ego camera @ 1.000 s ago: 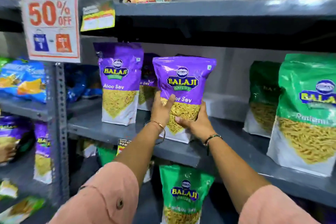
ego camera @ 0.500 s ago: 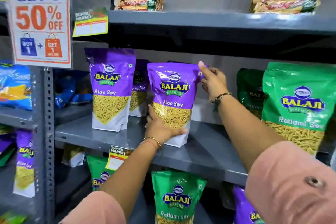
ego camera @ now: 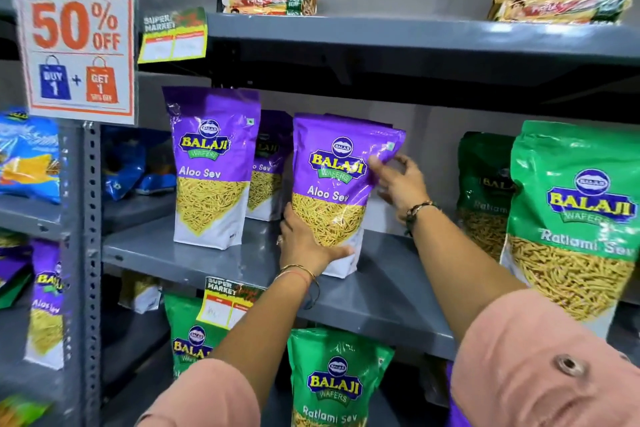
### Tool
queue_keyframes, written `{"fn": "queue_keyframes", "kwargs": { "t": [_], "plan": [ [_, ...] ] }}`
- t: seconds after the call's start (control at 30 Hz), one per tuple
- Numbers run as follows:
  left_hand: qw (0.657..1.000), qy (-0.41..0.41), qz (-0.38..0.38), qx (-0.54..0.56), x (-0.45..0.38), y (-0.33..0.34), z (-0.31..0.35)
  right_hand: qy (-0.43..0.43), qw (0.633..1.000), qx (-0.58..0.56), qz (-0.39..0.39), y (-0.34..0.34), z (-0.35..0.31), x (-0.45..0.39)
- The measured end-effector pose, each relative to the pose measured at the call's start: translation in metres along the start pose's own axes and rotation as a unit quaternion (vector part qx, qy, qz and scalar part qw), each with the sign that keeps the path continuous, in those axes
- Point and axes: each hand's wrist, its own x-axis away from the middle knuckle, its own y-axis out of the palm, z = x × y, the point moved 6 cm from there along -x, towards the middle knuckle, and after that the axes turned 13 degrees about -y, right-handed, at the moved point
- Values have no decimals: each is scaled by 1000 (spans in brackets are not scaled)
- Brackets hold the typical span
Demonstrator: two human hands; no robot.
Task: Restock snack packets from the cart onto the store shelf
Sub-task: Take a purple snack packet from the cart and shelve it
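Both hands clamp the purple Aloo Sev packet (ego camera: 332, 191): left hand (ego camera: 304, 246) low, right hand (ego camera: 398, 184) at its upper edge; light, crinkly, crushable, best held by edges on the shelf (ego camera: 381, 291)

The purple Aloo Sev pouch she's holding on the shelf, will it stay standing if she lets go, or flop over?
The purple Aloo Sev pouch probably stands: its flat base rests on the shelf, like its freestanding neighbour. Its top corner bends under the right hand, so the film seems floppy. The left hand steadies it, suggesting it is light and tips easily.
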Motion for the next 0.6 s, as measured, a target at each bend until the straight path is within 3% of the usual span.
{"fn": "queue_keyframes", "kwargs": {
  "t": [0.1, 0.17, 0.3, 0.6],
  "plan": [
    [999, -10, -40, 6, -4, 2, -6, 105, 980, 82, -151, 6, 35, 41],
    [998, -10, -58, 4, -6, 3, -10, 139, 965, 70, -211, 10, 52, 65],
    [998, -14, -63, 6, -10, 2, -15, 137, 971, 6, -196, 15, 63, 78],
    [998, -25, -64, -9, -19, 3, -21, 95, 980, 30, -174, 24, 72, 74]
  ]
}}
